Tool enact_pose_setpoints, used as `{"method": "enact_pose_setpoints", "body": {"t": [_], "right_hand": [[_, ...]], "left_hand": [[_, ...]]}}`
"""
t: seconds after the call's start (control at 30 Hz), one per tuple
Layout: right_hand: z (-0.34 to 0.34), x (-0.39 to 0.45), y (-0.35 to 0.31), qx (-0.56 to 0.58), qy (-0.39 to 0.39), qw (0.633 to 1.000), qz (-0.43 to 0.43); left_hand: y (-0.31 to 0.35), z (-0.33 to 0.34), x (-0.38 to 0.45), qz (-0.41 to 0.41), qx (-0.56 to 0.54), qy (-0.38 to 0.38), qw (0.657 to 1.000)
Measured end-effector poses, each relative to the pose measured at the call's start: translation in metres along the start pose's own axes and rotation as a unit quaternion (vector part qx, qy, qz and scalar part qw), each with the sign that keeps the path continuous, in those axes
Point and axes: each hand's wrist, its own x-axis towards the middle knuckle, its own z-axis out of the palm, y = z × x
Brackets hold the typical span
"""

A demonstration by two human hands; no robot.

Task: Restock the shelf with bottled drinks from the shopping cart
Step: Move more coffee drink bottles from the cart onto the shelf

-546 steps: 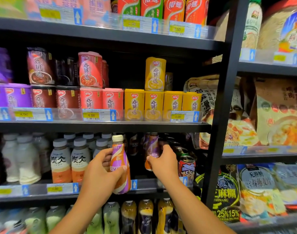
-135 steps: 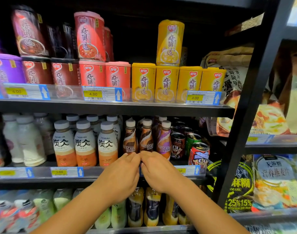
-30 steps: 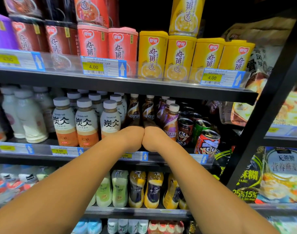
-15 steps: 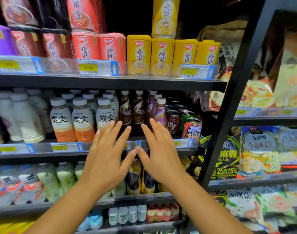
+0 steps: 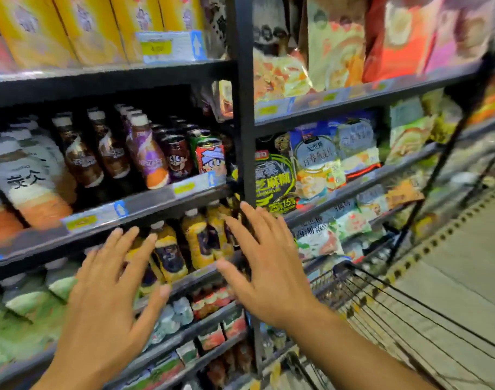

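— Black steel upright [image 5: 244, 153] splits the head view. What lies left of it?

— Brown and purple Nescafé bottles [image 5: 146, 153] stand on the drinks shelf [image 5: 145, 202], with cartoon cans [image 5: 209, 156] between them and the upright.

— And the hands?

— Left hand [image 5: 111, 288] is spread flat, fingers straight, holding nothing, below that shelf. Right hand [image 5: 269, 266] is likewise splayed and empty, over the upright.

— The shopping cart [image 5: 381, 305]?

— Its wire rim shows right of the upright, low down.
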Motion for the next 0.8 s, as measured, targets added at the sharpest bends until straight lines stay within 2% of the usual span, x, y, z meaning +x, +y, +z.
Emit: {"method": "enact_pose_setpoints", "body": {"t": [0.17,0.37,0.53,0.73,0.8], "right_hand": [[-0.019,-0.092,0.097,-0.021,0.023,0.985,0.167],[-0.029,-0.219,0.231,-0.11,0.015,0.919,0.379],[-0.029,-0.318,0.31,-0.134,-0.042,0.829,0.541],[0.011,-0.385,0.384,-0.113,-0.105,0.765,0.625],[0.035,-0.393,0.402,-0.088,-0.114,0.75,0.646]], "left_hand": [[0.079,0.09,0.015,0.136,-0.053,-0.07,0.987],[0.211,0.22,0.033,0.257,-0.098,-0.229,0.934],[0.316,0.323,0.028,0.281,-0.136,-0.322,0.894],[0.389,0.448,0.021,0.275,-0.109,-0.436,0.85],[0.397,0.491,0.016,0.281,-0.104,-0.445,0.844]]}}
